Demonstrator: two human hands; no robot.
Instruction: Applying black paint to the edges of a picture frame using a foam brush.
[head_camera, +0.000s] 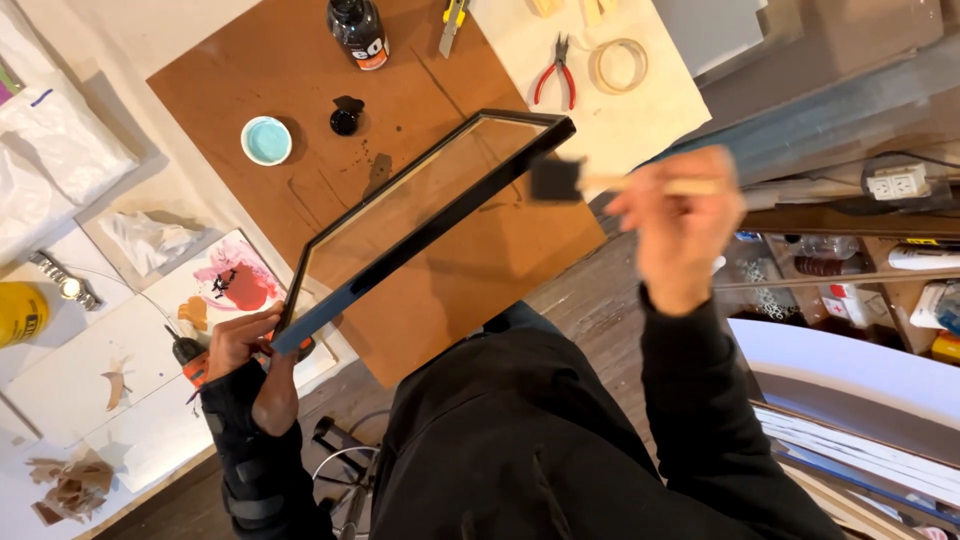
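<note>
head view: the left hand (250, 355) pinches the low corner of a black picture frame (425, 215), tilted up over the brown board (300, 90) on the worktop. the right hand (680, 225) grips a foam brush (556, 180), touching the frame's top corner.

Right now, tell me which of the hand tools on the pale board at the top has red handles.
The pliers, lying just left of the tape roll. The other tool there, the utility knife at the board's left edge, is yellow.
</note>
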